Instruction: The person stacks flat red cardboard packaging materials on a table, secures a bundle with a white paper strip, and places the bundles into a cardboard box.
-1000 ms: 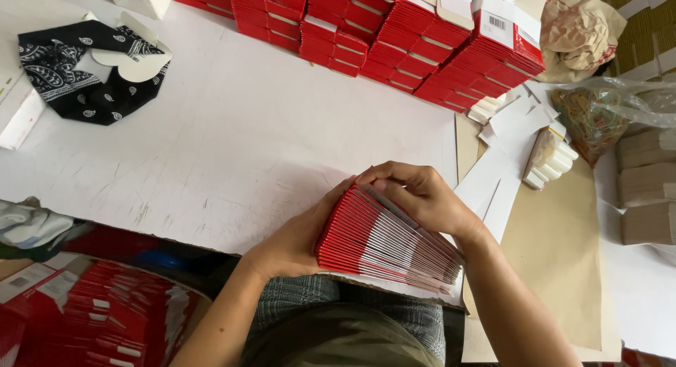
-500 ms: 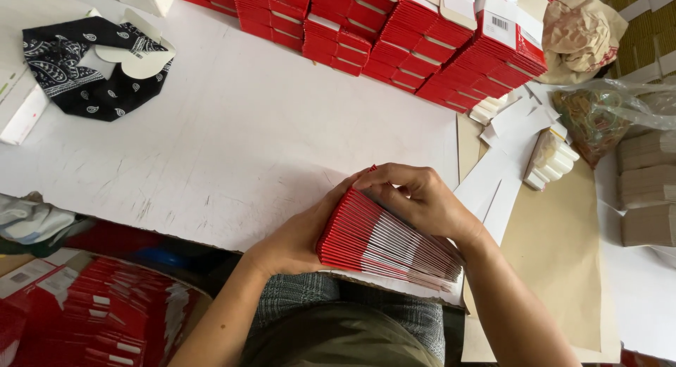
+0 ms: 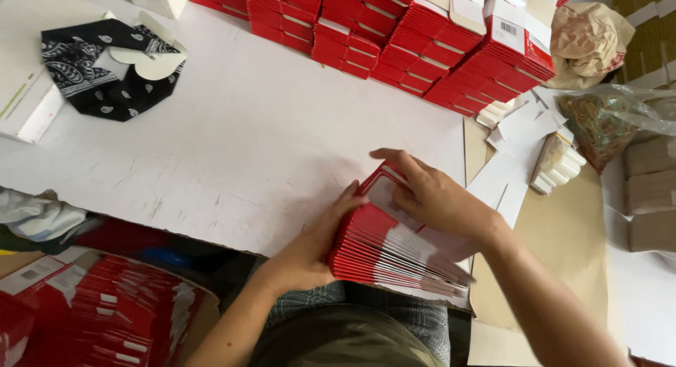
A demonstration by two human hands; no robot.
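A thick stack of flat red and white cartons (image 3: 387, 258) rests on edge at the near rim of the white table (image 3: 232, 149). My left hand (image 3: 317, 240) presses against the stack's left end. My right hand (image 3: 429, 194) lies over the top of the stack, its fingers curled on the foremost carton, which leans away from the rest and shows its white inside.
Rows of stacked red cartons (image 3: 394, 36) line the table's far side. A black patterned cloth (image 3: 98, 75) with white card pieces lies far left. White card cut-outs (image 3: 535, 142) and brown paper (image 3: 563, 240) lie to the right. A box of red cartons (image 3: 91, 318) stands below left.
My right hand has shifted from gripping the stack's far end to peeling the front carton off it. The stack has fanned slightly wider.
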